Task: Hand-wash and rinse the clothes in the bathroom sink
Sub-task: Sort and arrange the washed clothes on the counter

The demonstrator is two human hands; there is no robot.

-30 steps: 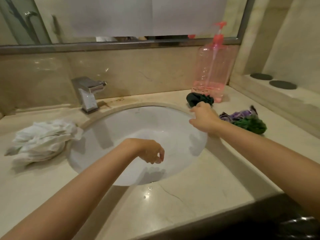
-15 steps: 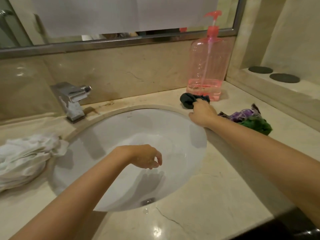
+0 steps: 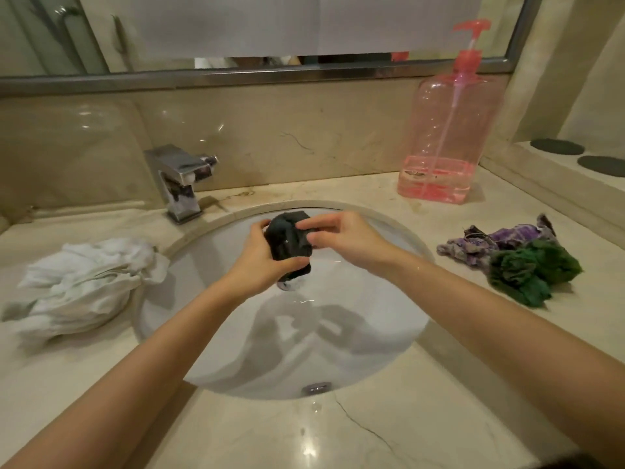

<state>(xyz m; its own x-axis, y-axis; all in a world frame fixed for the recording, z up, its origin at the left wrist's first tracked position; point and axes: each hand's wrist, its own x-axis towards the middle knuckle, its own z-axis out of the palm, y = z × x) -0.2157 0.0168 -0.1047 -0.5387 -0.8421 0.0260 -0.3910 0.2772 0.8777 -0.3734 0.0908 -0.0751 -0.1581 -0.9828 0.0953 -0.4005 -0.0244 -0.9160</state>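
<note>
While over sink (image 3: 389, 340), left hand (image 3: 257, 265) and right hand (image 3: 345, 236) fingers curl round dark cloth (image 3: 287, 240).

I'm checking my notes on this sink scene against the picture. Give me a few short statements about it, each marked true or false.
1. Both hands hold the dark garment over the basin. True.
2. Water is running from the faucet. False: no stream shows.
3. The white cloth lies on the counter left of the basin. True.
4. The pink pump bottle is full. False: liquid fills only its bottom.
5. The green and purple clothes lie in the basin. False: they lie on the counter to its right.
</note>
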